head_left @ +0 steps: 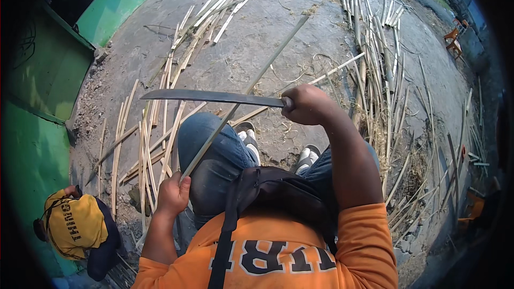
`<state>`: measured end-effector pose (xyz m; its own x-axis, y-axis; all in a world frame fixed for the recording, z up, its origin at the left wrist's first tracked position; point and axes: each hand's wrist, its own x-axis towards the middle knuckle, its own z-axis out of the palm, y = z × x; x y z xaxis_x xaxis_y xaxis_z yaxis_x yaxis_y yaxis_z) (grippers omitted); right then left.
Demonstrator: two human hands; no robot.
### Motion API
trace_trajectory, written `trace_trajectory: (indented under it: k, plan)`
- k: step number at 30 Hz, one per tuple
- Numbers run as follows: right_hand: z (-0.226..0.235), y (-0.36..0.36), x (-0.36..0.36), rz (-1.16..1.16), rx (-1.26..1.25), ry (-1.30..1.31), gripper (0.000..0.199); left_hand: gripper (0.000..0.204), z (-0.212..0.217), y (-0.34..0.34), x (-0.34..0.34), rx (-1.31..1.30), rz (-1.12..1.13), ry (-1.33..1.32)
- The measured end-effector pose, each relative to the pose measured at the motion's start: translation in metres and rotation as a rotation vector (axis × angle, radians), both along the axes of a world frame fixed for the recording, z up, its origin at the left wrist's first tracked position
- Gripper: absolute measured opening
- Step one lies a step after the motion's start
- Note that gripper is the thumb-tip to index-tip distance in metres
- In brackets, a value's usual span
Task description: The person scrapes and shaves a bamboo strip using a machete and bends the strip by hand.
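Observation:
My right hand [306, 104] grips the handle of a long dark machete [211, 97], its blade pointing left, level above my knee. The blade crosses a long thin bamboo strip [246, 92] that runs from my left hand up and away to the right over the ground. My left hand [173, 194] holds the near end of that strip beside my left thigh. I sit in blue jeans, white shoes [250, 140] and an orange shirt, with a dark bag strap across my chest.
Split bamboo strips lie in piles on the concrete ground: left [144, 144], far centre [225, 0] and right [375, 59]. A person in a yellow shirt [75, 225] crouches at lower left by a green wall [32, 144]. Orange chairs [453, 40] stand far right.

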<state>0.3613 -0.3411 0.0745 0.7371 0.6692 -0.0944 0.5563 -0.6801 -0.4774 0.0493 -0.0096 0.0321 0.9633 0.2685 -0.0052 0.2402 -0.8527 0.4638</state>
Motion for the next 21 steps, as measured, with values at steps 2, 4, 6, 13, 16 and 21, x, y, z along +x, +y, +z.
trace_trajectory:
  k: [2, 4, 6, 13, 16, 21]
  plan:
    - [-0.012, -0.013, 0.021, -0.089, 0.071, -0.008, 0.025, 0.055, 0.001, 0.001, 0.002, -0.028, 0.001, 0.014]
    - [-0.022, -0.025, 0.034, -0.206, 0.138, -0.032, 0.026, 0.055, 0.003, 0.001, 0.002, -0.025, -0.008, 0.008]
    - [-0.019, -0.026, 0.035, -0.256, 0.143, -0.032, 0.026, 0.055, 0.004, 0.001, 0.004, -0.019, -0.021, 0.002]
    - [-0.019, -0.006, 0.016, -0.093, 0.063, -0.127, 0.02, 0.056, -0.003, 0.0, -0.001, -0.019, -0.006, -0.01]
    - [-0.033, -0.015, 0.032, -0.152, 0.083, -0.137, 0.023, 0.056, -0.006, -0.003, -0.002, 0.049, 0.007, -0.035]
    - [-0.037, -0.011, 0.035, -0.156, 0.05, -0.122, 0.024, 0.053, -0.005, -0.005, -0.004, 0.092, 0.046, -0.053]
